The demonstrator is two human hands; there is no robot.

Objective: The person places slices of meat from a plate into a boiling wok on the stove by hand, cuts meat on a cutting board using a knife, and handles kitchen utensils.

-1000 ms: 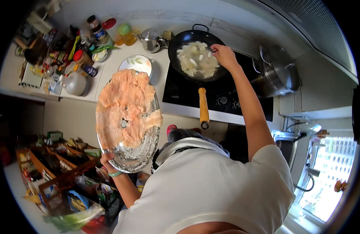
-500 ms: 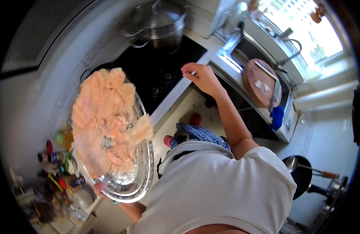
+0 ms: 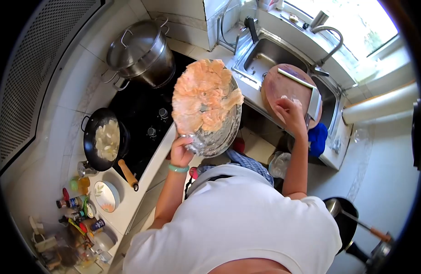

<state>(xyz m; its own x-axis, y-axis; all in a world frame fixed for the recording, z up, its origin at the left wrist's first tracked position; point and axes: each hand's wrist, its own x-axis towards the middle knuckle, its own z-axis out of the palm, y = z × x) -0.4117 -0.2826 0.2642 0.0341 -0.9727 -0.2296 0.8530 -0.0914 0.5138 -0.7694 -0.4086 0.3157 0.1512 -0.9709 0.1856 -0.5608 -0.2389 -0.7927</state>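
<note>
My left hand point(image 3: 181, 150) is closed on the near rim of an oval silver foil-like tray point(image 3: 219, 139). Pale pink-orange slices of raw meat point(image 3: 203, 93) cover much of the tray, one piece overhanging its right edge. My right hand point(image 3: 290, 112) is over a round wooden chopping board point(image 3: 275, 91), its fingers curled together at a few small white pieces. Whether any piece is between the fingertips is hard to see. A cleaver point(image 3: 314, 104) rests along the board's right side, close to my right hand.
The board lies across the double sink point(image 3: 265, 50). A lidded steel pot point(image 3: 142, 55) and a wok point(image 3: 89, 141) with pale food stand on the black hob point(image 3: 146, 105). A bowl point(image 3: 106, 196) and several seasoning containers occupy the left counter. A blue cloth point(image 3: 318, 137) hangs by the sink.
The tray in my left hand has swung right, from over the hob's left side toward the sink, uncovering the wok. My right hand has moved from the hob's edge to the chopping board.
</note>
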